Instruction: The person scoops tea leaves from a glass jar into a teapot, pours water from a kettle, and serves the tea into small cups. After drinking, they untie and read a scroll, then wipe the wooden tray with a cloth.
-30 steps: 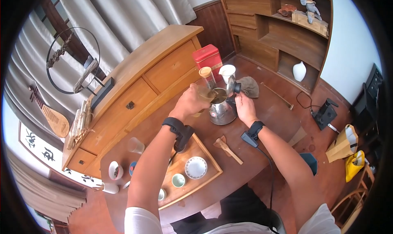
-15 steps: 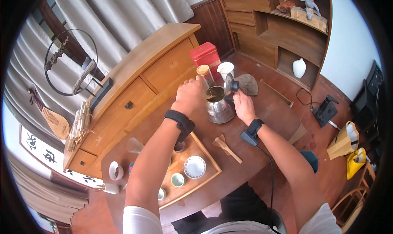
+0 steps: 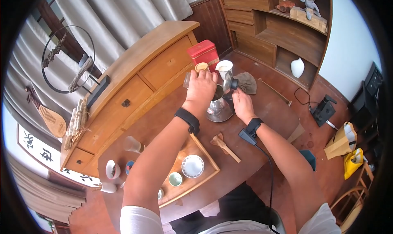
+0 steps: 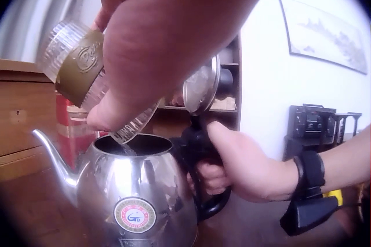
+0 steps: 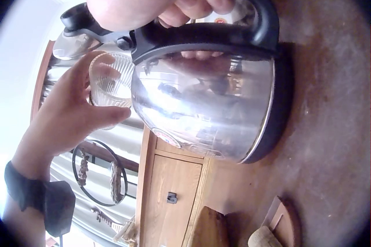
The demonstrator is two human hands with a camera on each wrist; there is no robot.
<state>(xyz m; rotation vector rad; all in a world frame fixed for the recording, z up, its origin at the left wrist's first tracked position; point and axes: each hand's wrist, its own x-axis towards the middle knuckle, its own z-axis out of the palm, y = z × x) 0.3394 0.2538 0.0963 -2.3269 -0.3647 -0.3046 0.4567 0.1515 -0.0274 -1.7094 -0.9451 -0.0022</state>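
Observation:
My left hand holds a clear ribbed glass cup with an olive-brown band, steeply tipped so its base points up and left. Its rim is right at the mouth of a shiny steel kettle, and a thin stream of liquid shows just inside the opening. My right hand grips the black kettle handle, fingers curled through it. The hinged lid with its black knob stands raised beside the opening. Down on the brown table, the kettle's base sits with the spout facing away from the handle.
Behind the kettle stand a red tin, a wooden-lidded jar, a white cup and a grey-brown cloth. Nearer lie a wooden tray with a white dish and green cup, and a wooden utensil.
My left hand has moved up and to the right over the kettle, tipping the glass cup further. My right hand stays on the handle and the lid remains raised.

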